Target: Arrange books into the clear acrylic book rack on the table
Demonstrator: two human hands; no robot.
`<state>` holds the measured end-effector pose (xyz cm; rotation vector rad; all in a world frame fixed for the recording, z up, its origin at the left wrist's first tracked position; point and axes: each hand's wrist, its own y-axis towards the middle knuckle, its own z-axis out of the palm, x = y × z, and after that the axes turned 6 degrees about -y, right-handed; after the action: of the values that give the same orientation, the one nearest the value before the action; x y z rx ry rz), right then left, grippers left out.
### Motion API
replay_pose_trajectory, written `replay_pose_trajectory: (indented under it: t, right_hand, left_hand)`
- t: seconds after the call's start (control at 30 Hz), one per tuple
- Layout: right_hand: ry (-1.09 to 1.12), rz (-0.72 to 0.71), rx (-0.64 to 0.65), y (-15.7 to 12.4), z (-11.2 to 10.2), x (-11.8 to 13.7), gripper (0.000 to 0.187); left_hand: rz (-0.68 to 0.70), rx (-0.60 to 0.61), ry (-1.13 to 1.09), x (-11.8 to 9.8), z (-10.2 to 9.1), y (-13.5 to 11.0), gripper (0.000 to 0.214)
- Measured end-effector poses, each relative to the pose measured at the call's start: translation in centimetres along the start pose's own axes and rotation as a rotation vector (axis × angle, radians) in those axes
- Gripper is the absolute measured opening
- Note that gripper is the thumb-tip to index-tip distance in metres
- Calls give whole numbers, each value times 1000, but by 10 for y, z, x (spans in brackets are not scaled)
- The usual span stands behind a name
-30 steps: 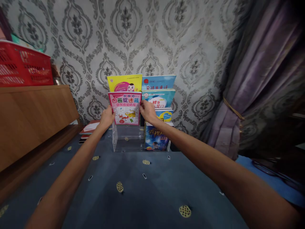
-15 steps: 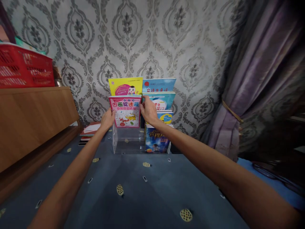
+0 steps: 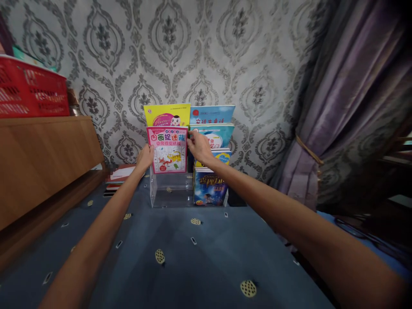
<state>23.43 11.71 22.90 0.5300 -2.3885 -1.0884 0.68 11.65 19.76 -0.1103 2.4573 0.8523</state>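
Note:
A pink picture book stands in the left column of a clear acrylic book rack. My left hand is closed on its left edge, thumb in front. My right hand pinches its upper right edge, fingertips partly hidden. Behind it rises a yellow book. The right column holds a pale blue book, a turquoise book, a yellow-and-blue book partly behind my right wrist, and a dark blue book at the front. Below the pink book, the rack's lower left tiers show through.
A stack of books lies left of the rack on the blue patterned cloth. A wooden cabinet with a red basket stands at left. The purple curtain hangs at right, near glasses on blue fabric.
The pink book is slightly more upright and its top sits a bit higher against the yellow book. Both hands still grip it. The whole view has shifted slightly.

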Motion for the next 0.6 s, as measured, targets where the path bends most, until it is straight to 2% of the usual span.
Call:
replay_pose_trajectory:
  t: [0.23,0.43,0.6]
  right_hand:
    - [24,-52,-5,-9,-1,0,45]
    - [10,-161,48,-8,-1,2,42]
    - [-39,-189,96,-7,-1,5,44]
  left_hand:
    - [-1,-7,17,1,3,1,43]
    - [4,-11,30,-4,4,2,42]
    - [28,-9,47,-7,4,-2,43]
